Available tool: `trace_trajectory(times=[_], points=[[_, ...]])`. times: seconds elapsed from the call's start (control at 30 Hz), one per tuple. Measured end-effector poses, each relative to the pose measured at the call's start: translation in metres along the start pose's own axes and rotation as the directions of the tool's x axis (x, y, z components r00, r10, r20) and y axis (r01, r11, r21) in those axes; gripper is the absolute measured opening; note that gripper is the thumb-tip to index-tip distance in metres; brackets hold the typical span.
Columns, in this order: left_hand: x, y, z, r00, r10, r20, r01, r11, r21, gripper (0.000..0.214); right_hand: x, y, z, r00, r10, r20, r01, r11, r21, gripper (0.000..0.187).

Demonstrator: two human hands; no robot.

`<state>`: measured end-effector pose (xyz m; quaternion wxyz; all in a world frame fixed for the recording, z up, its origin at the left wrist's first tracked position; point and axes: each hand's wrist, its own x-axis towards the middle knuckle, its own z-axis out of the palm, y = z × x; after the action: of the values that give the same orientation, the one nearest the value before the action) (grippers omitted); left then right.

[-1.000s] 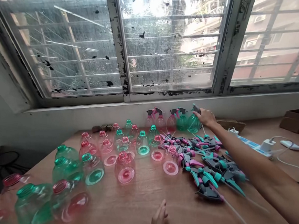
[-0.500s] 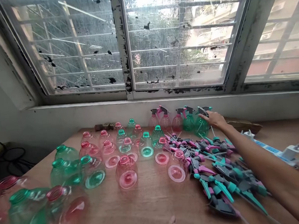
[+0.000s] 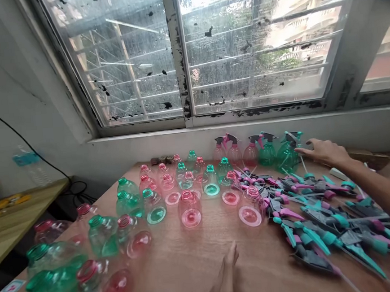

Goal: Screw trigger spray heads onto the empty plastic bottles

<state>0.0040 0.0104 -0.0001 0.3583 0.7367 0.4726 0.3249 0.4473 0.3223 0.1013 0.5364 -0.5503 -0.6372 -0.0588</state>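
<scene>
At the back, several spray bottles stand in a row with their trigger heads on. My right hand (image 3: 327, 151) is just right of the last green spray bottle (image 3: 286, 156), apart from it, thumb and fingers parted with nothing between them. Below that hand lies a heap of pink, teal and grey trigger spray heads (image 3: 307, 202) with thin tubes. My left hand (image 3: 229, 262) reaches up from the bottom edge, seen from the side, fingers stretched out and holding nothing. The nearest bottles to it are an open-necked pink bottle (image 3: 190, 211) and another pink bottle (image 3: 250, 209).
Several open green bottles (image 3: 104, 234) and pink ones crowd the left of the wooden table (image 3: 177, 264). Behind the table is a barred window (image 3: 258, 46). A lower side table (image 3: 47, 207) and a black cable (image 3: 21, 130) are at the left. Cardboard (image 3: 368, 158) lies at the back right.
My right hand has let go of the green spray bottle and drawn away to the right. My left hand has come further into view. The view has turned left and tilted.
</scene>
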Motion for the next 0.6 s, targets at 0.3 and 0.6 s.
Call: trace_trajectory(times=[0.3, 0.6], points=[[0.071, 0.032, -0.121, 0.833, 0.135, -0.536, 0.21, 0.819, 0.534, 0.075, -0.256, -0.106, -0.13, 0.997, -0.023, 0.068, 0.032, 0.99, -0.134, 0.018], [0.106, 0.032, -0.105, 0.823, -0.056, -0.565, 0.406, 0.754, 0.517, 0.068, -0.317, -0.144, -0.125, 0.975, 0.125, 0.183, -0.108, 0.989, -0.1, 0.031]])
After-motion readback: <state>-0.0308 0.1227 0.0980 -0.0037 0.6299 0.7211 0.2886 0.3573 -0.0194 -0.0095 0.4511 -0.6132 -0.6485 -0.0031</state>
